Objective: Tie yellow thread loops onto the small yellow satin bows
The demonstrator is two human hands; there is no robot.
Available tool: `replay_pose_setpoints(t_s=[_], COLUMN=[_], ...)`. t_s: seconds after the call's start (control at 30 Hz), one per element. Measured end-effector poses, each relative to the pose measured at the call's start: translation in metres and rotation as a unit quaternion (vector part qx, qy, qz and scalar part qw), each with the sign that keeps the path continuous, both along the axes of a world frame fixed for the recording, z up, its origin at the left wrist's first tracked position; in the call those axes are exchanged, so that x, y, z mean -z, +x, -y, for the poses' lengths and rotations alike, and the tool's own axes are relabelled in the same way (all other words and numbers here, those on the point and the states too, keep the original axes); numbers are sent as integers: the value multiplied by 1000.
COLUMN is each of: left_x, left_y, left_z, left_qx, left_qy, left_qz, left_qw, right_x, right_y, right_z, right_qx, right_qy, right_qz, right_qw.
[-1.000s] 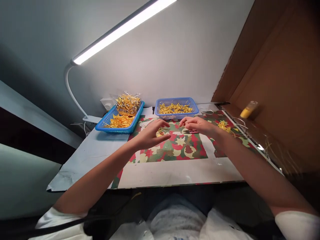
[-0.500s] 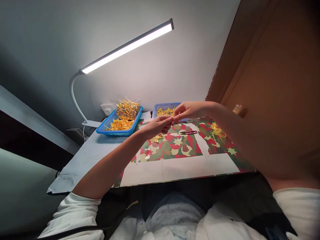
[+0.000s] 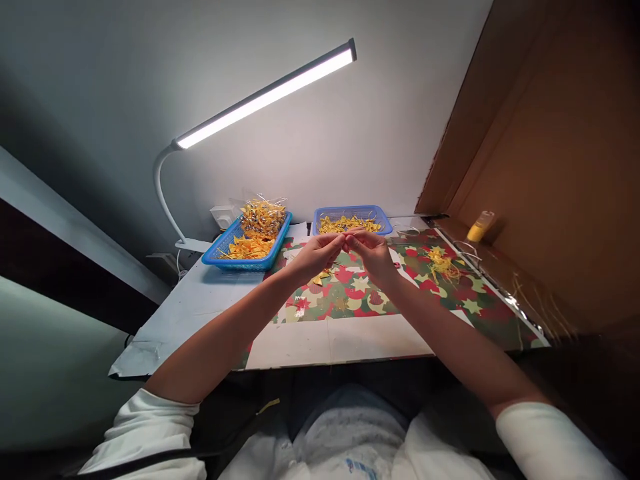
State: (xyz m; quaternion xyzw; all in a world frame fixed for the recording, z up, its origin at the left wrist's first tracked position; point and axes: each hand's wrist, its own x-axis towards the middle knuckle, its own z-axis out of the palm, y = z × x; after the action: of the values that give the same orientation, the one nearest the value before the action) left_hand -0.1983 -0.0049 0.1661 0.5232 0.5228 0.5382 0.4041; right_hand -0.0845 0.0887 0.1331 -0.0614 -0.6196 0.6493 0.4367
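Pinched together at the fingertips, our left hand [image 3: 316, 254] and right hand [image 3: 369, 254] meet above the patterned mat [image 3: 350, 293], and between them we seem to hold a small yellow piece [image 3: 346, 233], though it is too tiny to make out clearly. We judge it light, thin and easily creased, best held by its edges with fingertips only and little pressure. It looks bright yellow and paper-like. Just beneath our hands another yellow folded piece [image 3: 319, 277] lies on the mat. To the right sits a loose yellow heap [image 3: 441, 262]. Farther back stand two blue baskets [image 3: 250, 241] [image 3: 351, 220] of similar yellow pieces, under the lamp [image 3: 265, 97].
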Motion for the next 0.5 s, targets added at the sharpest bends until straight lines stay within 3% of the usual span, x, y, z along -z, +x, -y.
replay_pose_setpoints(t_s=[0.13,0.33,0.43,0.5], left_x=[-5,-6,-2,2], left_y=[-9,-64,-96,-112], left_z=[7,44,71,86], left_qx=[6,16,10,-1], left_qy=[-36,-137,-194,-223], left_qz=[-15,-54,-79,-93], left_qw=[999,989,978,970], right_x=[-24,-106,-135,-143], right_y=[0,53,83,94], right_z=[-15,-84,-111,-119], right_qx=[28,74,161,218], right_qy=[-28,-116,-112,-72], right_qz=[-23,-129,-123,-87], right_qw=[999,982,973,969])
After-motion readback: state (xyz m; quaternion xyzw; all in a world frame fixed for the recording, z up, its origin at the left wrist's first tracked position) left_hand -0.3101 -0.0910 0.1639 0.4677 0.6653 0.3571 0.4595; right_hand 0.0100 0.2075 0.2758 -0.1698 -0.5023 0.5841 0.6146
